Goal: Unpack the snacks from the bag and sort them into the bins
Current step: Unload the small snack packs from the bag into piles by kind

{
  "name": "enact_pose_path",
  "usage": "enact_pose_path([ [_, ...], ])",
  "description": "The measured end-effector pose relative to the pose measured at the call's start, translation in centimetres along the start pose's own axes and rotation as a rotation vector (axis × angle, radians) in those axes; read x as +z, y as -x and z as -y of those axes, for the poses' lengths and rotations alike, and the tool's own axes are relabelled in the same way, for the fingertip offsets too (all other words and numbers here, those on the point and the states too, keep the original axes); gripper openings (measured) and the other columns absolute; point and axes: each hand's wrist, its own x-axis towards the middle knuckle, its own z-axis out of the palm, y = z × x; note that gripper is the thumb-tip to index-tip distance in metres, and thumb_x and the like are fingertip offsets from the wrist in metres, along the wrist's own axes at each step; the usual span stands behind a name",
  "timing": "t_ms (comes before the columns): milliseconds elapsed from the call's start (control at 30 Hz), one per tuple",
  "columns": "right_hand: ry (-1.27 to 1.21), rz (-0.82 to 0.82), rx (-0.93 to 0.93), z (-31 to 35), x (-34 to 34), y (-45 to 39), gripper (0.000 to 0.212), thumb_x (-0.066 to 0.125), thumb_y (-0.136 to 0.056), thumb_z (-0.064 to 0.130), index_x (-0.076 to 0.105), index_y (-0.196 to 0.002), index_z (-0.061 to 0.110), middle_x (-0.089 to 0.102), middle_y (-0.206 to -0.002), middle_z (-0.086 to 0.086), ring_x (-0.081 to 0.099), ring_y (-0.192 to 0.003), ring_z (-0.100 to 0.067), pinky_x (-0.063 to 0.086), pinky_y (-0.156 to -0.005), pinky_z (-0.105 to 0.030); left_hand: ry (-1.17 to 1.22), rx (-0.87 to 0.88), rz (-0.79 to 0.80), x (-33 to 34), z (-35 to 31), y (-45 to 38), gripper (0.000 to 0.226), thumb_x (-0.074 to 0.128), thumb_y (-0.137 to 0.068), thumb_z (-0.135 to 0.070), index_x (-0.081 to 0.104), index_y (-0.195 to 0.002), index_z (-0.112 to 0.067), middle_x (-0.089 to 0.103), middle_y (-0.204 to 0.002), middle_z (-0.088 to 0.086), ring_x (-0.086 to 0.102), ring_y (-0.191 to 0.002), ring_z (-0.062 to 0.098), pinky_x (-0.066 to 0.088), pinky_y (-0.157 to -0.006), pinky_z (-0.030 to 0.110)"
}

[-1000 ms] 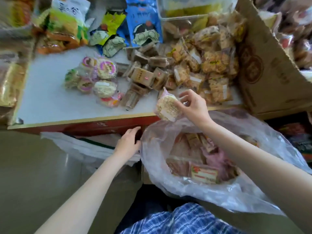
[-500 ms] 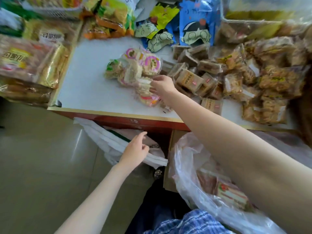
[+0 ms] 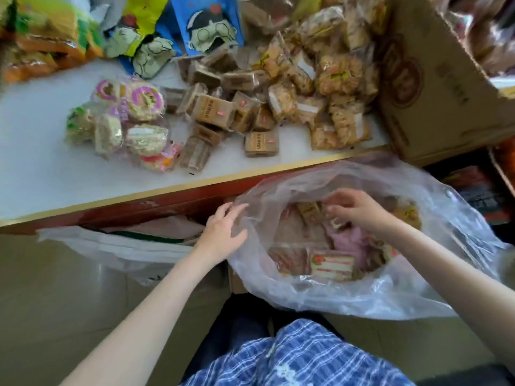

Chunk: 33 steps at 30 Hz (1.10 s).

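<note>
A clear plastic bag (image 3: 418,288) of wrapped snacks stands open below the table edge. My right hand (image 3: 359,210) is inside its mouth, fingers curled over the packets; whether it grips one I cannot tell. My left hand (image 3: 223,232) touches the bag's left rim with relaxed fingers. On the white table (image 3: 41,162) lie three sorted heaps: round rice cakes (image 3: 131,126) at the left, brown square packets (image 3: 223,112) in the middle, golden crispy packets (image 3: 328,87) at the right.
A cardboard box (image 3: 434,84) stands at the table's right end. Blue and yellow cartoon snack bags (image 3: 178,32) and orange-green packs (image 3: 47,37) line the back. A white bag (image 3: 111,246) sits under the table's red edge. My blue checked clothing (image 3: 292,358) fills the bottom.
My right hand left the round rice cake on the left heap and came back down into the bag. My left hand moved right onto the bag's rim.
</note>
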Motion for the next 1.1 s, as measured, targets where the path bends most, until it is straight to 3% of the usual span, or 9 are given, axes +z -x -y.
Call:
enact_pose_path([
  [67, 0.396, 0.155, 0.053, -4.0, 1.0, 0.2, 0.030, 0.063, -0.088, 0.012, 0.059, -0.117, 0.006, 0.063, -0.117, -0.012, 0.060, -0.107, -0.028, 0.041, -0.090, -0.027, -0.058, 0.001, 0.070, 1.3, -0.8, -0.1, 0.058, 0.052, -0.093, -0.025, 0.027, -0.145, -0.032, 0.014, -0.155, 0.003, 0.018, -0.140, 0.030, 0.021, -0.112, 0.040],
  [133, 0.716, 0.316, 0.117, -7.0, 2.9, 0.1, 0.058, 0.058, -0.092, 0.026, 0.036, -0.142, 0.007, 0.049, -0.137, -0.006, 0.052, -0.120, -0.029, 0.030, -0.103, -0.033, -0.082, 0.001, 0.092, 2.1, -1.4, 0.0, 0.059, 0.052, -0.093, -0.023, 0.026, -0.145, -0.032, 0.014, -0.155, 0.004, 0.017, -0.142, 0.030, 0.020, -0.113, 0.040],
  [267, 0.808, 0.479, 0.171, -10.1, 5.7, -0.8, 0.077, 0.064, -0.087, 0.016, 0.018, -0.148, 0.010, 0.037, -0.147, -0.012, 0.044, -0.129, -0.027, 0.039, -0.098, -0.032, -0.129, -0.007, 0.082, 2.4, -1.6, 0.4, 0.060, 0.052, -0.092, -0.020, 0.026, -0.145, -0.031, 0.018, -0.154, 0.005, 0.021, -0.141, 0.029, 0.023, -0.114, 0.043],
  [400, 0.941, 0.338, 0.116, -11.4, 6.4, -1.3, 0.057, 0.053, -0.089, 0.003, 0.033, -0.142, 0.010, 0.048, -0.137, -0.014, 0.053, -0.119, -0.028, 0.045, -0.090, -0.033, -0.172, -0.024, 0.073, 2.4, -1.1, 0.8, 0.060, 0.052, -0.091, -0.020, 0.027, -0.144, -0.032, 0.021, -0.153, 0.005, 0.027, -0.137, 0.030, 0.031, -0.109, 0.046],
  [533, 0.669, 0.144, 0.125, -11.3, 4.7, -1.0, 0.078, 0.067, -0.082, 0.015, 0.024, -0.147, 0.012, 0.060, -0.119, -0.015, 0.056, -0.111, -0.030, 0.044, -0.084, -0.032, -0.175, -0.047, 0.076, 2.9, -0.6, 1.0, 0.061, 0.051, -0.091, -0.019, 0.027, -0.145, -0.033, 0.021, -0.153, 0.006, 0.028, -0.137, 0.030, 0.032, -0.108, 0.044],
  [633, 0.396, -0.050, -0.016, -9.4, 1.7, 0.2, 0.038, 0.071, -0.080, 0.015, 0.053, -0.113, 0.011, 0.065, -0.103, -0.015, 0.060, -0.093, -0.027, 0.038, -0.071, -0.031, -0.127, -0.072, 0.030, 3.1, -0.9, 0.7, 0.060, 0.051, -0.091, -0.019, 0.027, -0.145, -0.030, 0.022, -0.152, 0.006, 0.026, -0.138, 0.029, 0.030, -0.110, 0.044],
  [733, 0.157, -0.121, -0.099, -5.5, -0.8, 1.5, 0.025, 0.071, -0.080, 0.011, 0.054, -0.098, 0.010, 0.063, -0.090, -0.008, 0.056, -0.079, -0.021, 0.034, -0.063, -0.026, -0.038, -0.049, -0.022, 2.7, -2.1, 0.3, 0.056, 0.052, -0.093, -0.022, 0.030, -0.145, -0.026, 0.026, -0.151, 0.005, 0.026, -0.139, 0.024, 0.025, -0.113, 0.040],
  [900, 0.012, -0.152, -0.294, 2.8, -1.2, 0.7, 0.018, 0.071, -0.082, 0.014, 0.055, -0.091, 0.017, 0.061, -0.089, 0.005, 0.060, -0.082, -0.017, 0.047, -0.072, -0.030, 0.500, -0.025, -0.126, 0.6, -5.3, -0.2, 0.042, 0.063, -0.085, -0.039, 0.052, -0.123, -0.027, 0.052, -0.130, -0.003, 0.046, -0.125, 0.014, 0.035, -0.107, 0.030],
  [1100, -0.155, 0.019, -0.345, 12.0, 4.6, -3.4, 0.017, 0.056, -0.091, 0.006, 0.062, -0.107, 0.011, 0.064, -0.104, -0.003, 0.060, -0.096, -0.015, 0.051, -0.089, -0.033, 1.099, -0.159, -0.353, -4.1, -3.7, 0.1, 0.008, 0.061, -0.090, -0.014, 0.060, -0.095, -0.020, 0.067, -0.099, -0.001, 0.062, -0.099, 0.016, 0.049, -0.087, 0.030],
])
